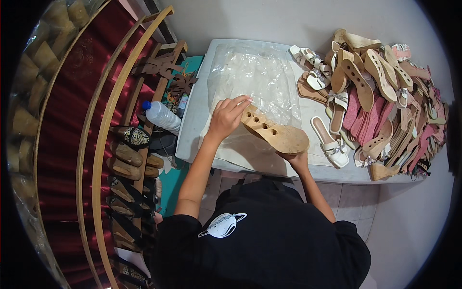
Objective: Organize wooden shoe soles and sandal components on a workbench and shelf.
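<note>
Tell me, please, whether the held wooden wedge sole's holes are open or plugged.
Open: the four visible holes in the wooden wedge sole look dark and hollow, with no plug showing; their depth I cannot tell.

A tan wooden wedge sole with four dark holes in a row slants between the hands.

Soft, fairly even indoor light fills the centre, its source unseen. White glare streaks the clear, crinkled plastic sheet, and highlights ripple over the dark red satin cloth. The black short-sleeved shirt swallows detail. Fisheye distortion bows the long, pale wooden rail; black vignetting rounds the corners.
</note>
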The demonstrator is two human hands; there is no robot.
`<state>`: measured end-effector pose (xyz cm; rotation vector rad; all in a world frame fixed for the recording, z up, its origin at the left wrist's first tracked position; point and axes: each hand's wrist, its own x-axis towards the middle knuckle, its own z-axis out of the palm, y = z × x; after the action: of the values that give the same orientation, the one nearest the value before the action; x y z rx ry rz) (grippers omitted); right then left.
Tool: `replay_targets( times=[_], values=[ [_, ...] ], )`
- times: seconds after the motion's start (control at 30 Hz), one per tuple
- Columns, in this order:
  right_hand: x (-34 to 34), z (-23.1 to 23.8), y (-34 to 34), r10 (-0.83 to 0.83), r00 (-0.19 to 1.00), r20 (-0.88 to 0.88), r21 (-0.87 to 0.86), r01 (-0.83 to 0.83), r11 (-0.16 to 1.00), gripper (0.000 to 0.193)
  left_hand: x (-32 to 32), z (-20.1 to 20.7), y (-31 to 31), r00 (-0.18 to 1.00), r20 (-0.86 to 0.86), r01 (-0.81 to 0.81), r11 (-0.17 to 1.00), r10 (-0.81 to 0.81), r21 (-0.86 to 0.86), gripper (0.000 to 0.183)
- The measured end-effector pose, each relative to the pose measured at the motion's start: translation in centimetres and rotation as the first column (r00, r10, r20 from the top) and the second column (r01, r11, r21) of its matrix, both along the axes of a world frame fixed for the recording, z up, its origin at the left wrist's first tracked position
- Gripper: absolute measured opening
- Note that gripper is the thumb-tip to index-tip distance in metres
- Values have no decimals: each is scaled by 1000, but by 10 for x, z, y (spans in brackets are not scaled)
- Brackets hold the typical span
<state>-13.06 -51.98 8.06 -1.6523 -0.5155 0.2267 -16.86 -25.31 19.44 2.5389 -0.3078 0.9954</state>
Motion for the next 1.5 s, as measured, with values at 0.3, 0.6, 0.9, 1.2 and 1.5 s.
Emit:
replay_targets(
  times=[0.3,0.6,0.9,1.2,1.5],
  values=[
    [-4,-9,50,-149,984,94,213,127,969,84,3,12,-20,999,11,-45,999,45,-4,38],
    [-1,-11,58,-153,957,245,70,140,988,89,26,32,-29,991,-58,-125,985,118,-120,56],
    [2,-12,42,-56,943,328,-43,74,996,93,56,31,-27,954,-197,-246,965,225,-87,64],
    [25,-48,52,-121,990,74,-38,124,992,74,47,39,-40,990,-139,-29,993,13,-112,62],
    [63,-7,83,-93,996,-12,71,94,993,50,13,33,-15,988,-132,77,997,-76,-4,56]
  ],
)
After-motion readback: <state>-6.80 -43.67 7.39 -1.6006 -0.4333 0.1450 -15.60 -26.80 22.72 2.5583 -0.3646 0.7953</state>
